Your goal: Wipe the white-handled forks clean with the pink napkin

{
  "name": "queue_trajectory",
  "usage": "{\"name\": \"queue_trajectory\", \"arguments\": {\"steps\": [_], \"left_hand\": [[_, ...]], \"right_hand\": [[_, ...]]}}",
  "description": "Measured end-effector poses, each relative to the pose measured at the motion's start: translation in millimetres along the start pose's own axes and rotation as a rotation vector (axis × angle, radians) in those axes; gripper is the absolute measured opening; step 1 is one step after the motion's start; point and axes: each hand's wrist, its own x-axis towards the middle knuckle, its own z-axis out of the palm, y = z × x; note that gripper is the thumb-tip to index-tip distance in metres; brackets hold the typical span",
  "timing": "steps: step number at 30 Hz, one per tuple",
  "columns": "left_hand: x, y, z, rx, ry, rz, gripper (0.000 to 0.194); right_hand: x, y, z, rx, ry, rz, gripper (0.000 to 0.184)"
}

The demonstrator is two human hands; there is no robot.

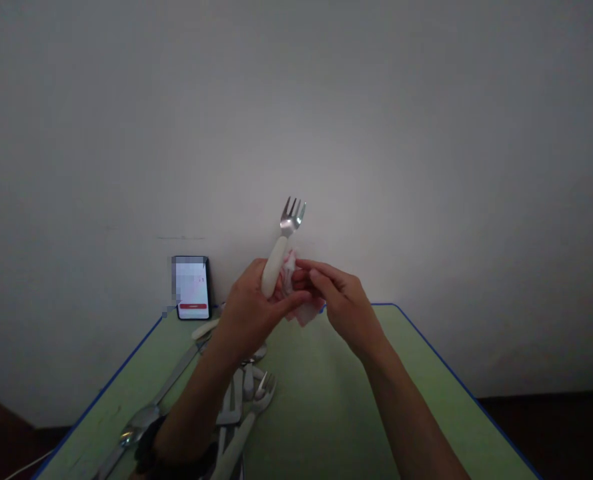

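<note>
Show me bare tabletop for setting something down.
The green table looks bare from the rightmost lying fork across to the right forearm, and between that forearm and the blue right edge. Crowded: left, with cutlery and phone.

- I'm looking at one plain, grey-white wall (401, 133) filling most of my feed, brightest around the middle and fading toward the corners
- couple of faint scuff lines (181, 238) on it, left of centre
- pale green bench (336, 413) right by the wall, blue edging (383, 305)
- floor (1, 433) looks dark reddish-brown at lower left, nearly black on the right
- pretty dim light overall tbh
</note>
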Motion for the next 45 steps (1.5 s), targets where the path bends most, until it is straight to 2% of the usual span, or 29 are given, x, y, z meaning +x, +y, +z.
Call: {"name": "queue_trajectory", "arguments": {"steps": [2,4,5,6,9,10,12,15,16,18,21,26,30,35,37,42,45], "left_hand": [[-0.9,0.6,1.0,-0.011,0.060,-0.035,0.029],[-2.6,0.7,1.6,-0.063,0.091,-0.065,0.027],[-3.4,0.3,1.8,-0.098,0.093,-0.076,0.026],[-3.9,-0.4,1.9,-0.132,0.087,-0.085,0.025],[-2.7,-3.5,3.0,-0.195,0.009,-0.105,0.027],[-1.5,-4.2,3.5,-0.198,-0.015,-0.097,0.028],[1.1,-4.2,4.1,-0.172,-0.005,-0.052,0.031],[2.8,-0.1,1.7,-0.032,0.089,0.014,0.036],[2.6,1.7,0.2,0.008,0.081,0.014,0.038],[1.5,4.3,-2.1,0.019,-0.019,-0.016,0.042],[-0.6,3.5,0.2,-0.064,-0.204,-0.049,0.044],[-4.4,-1.1,11.1,-0.137,-0.398,-0.051,0.042],[-7.0,0.9,11.4,-0.216,-0.559,-0.144,0.049],[-5.0,-0.6,9.7,-0.162,-0.635,-0.199,0.052],[-4.2,-0.8,9.1,-0.136,-0.632,-0.204,0.053],[-5.1,3.3,8.1,-0.171,-0.559,-0.180,0.052],[-4.5,4.7,7.1,-0.171,-0.473,-0.176,0.051]], "right_hand": [[0.9,4.7,-0.3,-0.066,0.075,-0.015,0.030],[1.4,9.9,-1.3,-0.100,0.194,-0.002,0.045],[1.4,12.0,-2.5,-0.075,0.205,0.035,0.050],[1.3,13.4,-4.1,-0.017,0.163,0.093,0.051],[1.8,15.2,-10.2,0.233,-0.089,0.273,0.036],[2.7,15.7,-12.1,0.309,-0.100,0.303,0.032],[6.1,17.6,-14.7,0.413,0.015,0.323,0.026],[12.9,21.5,-15.8,0.453,0.252,0.342,0.018],[14.9,21.8,-15.5,0.460,0.295,0.353,0.016],[17.3,19.5,-13.9,0.507,0.311,0.366,0.014],[16.8,8.7,-10.3,0.681,0.242,0.357,0.018],[11.9,-6.2,-6.6,0.895,0.141,0.300,0.039],[11.7,-2.3,-2.9,0.984,0.186,0.271,0.038],[12.8,5.0,2.7,0.981,0.190,0.310,0.032],[12.3,6.1,3.9,0.953,0.186,0.319,0.032],[10.2,5.8,5.0,0.727,0.322,0.290,0.033],[8.3,4.5,2.0,0.609,0.267,0.283,0.025]]}}
